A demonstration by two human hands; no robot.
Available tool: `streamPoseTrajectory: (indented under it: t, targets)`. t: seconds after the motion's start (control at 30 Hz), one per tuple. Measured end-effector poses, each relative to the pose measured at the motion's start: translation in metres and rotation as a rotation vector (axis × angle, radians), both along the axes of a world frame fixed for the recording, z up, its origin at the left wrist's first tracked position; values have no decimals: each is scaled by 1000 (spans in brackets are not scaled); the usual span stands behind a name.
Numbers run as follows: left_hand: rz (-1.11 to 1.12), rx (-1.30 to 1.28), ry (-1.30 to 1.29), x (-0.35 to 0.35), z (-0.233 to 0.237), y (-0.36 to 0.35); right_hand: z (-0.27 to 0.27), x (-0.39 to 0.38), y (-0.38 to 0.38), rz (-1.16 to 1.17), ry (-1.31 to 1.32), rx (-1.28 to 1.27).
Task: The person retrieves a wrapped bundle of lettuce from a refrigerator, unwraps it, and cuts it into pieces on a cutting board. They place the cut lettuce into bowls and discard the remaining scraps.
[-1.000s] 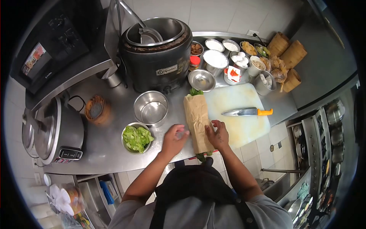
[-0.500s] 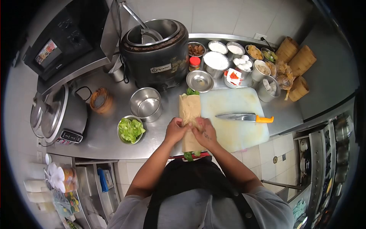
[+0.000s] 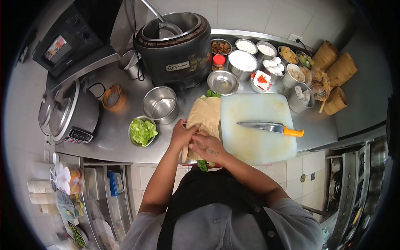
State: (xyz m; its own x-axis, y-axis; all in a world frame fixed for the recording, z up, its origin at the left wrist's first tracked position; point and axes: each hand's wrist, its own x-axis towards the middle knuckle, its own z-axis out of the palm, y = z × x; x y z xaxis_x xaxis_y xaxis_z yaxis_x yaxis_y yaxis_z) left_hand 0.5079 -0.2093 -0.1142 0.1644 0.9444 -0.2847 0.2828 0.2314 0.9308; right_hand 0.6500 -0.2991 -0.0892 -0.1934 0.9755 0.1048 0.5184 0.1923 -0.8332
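A long bundle of brown paper (image 3: 205, 114) lies on the steel counter (image 3: 116, 143) at the left edge of a white cutting board (image 3: 258, 141). Green leaves (image 3: 213, 94) stick out of its far end and also at its near end (image 3: 203, 165). My left hand (image 3: 182, 133) grips the paper's left side near the counter's front. My right hand (image 3: 207, 146) lies across the near part of the bundle, fingers curled on the paper. A knife with an orange handle (image 3: 271, 127) rests on the board to the right.
A steel bowl of chopped lettuce (image 3: 142, 131) and an empty steel bowl (image 3: 160, 106) stand left of the bundle. Behind are a black soup warmer (image 3: 177, 54), a small steel bowl (image 3: 223, 81), several ingredient containers (image 3: 266, 62), bamboo steamers (image 3: 337, 75) and a rice cooker (image 3: 68, 112).
My hands went from resting apart beside the bundle to meeting on it. They now hold the paper's near left part, and the paper has opened wider on its left side.
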Motion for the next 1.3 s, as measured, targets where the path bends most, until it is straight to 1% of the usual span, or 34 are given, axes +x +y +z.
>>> streamPoseTrajectory:
  t: [0.03, 0.07, 0.13, 0.17, 0.2, 0.27, 0.3, 0.37, 0.4, 0.47, 0.57, 0.6, 0.67, 0.73, 0.77, 0.8, 0.87, 0.9, 0.93, 1.0, 1.03, 1.07, 1.1, 1.13, 1.2, 1.23, 1.27, 1.3]
  targets:
    - [31, 79, 90, -8, -18, 8, -8, 6, 0, -58, 47, -3]
    - [38, 79, 90, -16, -27, 12, -7, 12, 1, -50, 46, -2]
    - [218, 7, -224, -27, -38, 10, -3, 20, -1, -417, -314, 29]
    - [233, 27, -270, -28, -40, 9, 5, 24, 0, -408, -353, -161]
    - [236, 21, -269, -29, -42, 6, 3, 25, 1, -404, -355, -167]
    - [232, 98, -219, -26, -23, -1, -1, 27, 2, -376, -366, -284]
    - [232, 97, -220, -27, -13, -3, -9, 28, 4, -376, -367, -284]
    - [196, 180, -366, -27, 12, -6, -25, 30, 9, -402, -248, -273]
    - [198, 179, -367, -29, 27, -7, -27, 31, 10, -401, -249, -274]
    - [204, 267, -374, -36, 68, -10, -17, 30, 11, -433, -250, -245]
    - [187, 300, -394, -48, 107, -8, 2, 25, 11, -411, -262, -250]
    - [172, 325, -392, -52, 117, -8, 3, 25, 11, -410, -261, -249]
    - [163, 345, -411, -64, 126, -9, 3, 25, 8, -374, -343, -220]
    - [190, 418, -269, -83, 127, -9, -18, 32, 7, -384, -312, -231]
    - [215, 422, -122, -95, 124, -10, -23, 37, 5, -393, -282, -242]
    - [213, 420, -120, -100, 120, -13, -26, 42, 3, -395, -280, -244]
    - [163, 715, 306, -107, 113, -22, -23, 53, -2, -428, -266, -210]
    - [150, 627, 394, -103, 109, -35, -32, 61, -4, -451, -235, -218]
    - [147, 624, 394, -104, 95, -44, -38, 66, -7, -452, -234, -222]
    - [-151, 420, 809, -109, 41, -56, -45, 73, -12, -479, -168, -153]
    - [-217, 352, 800, -104, 19, -62, -45, 76, -16, -477, -170, -156]
    - [-270, 281, 792, -96, -1, -68, -45, 77, -20, -490, -106, -214]
    - [-307, 258, 816, -90, -20, -71, -43, 70, -18, -480, -37, -268]
    - [-336, 229, 845, -85, -32, -75, -33, 59, -18, -434, -28, -265]
    - [-231, 249, 759, -73, -38, -76, -3, 38, -25, -365, -151, -325]
    - [-209, 239, 765, -71, -37, -73, -2, 26, -26, -325, -253, -287]
    - [-195, 292, 812, -67, -36, -67, -8, 18, -27, -314, -256, -285]
    - [-189, 350, 852, -64, -35, -60, -19, 14, -27, -311, -329, -245]
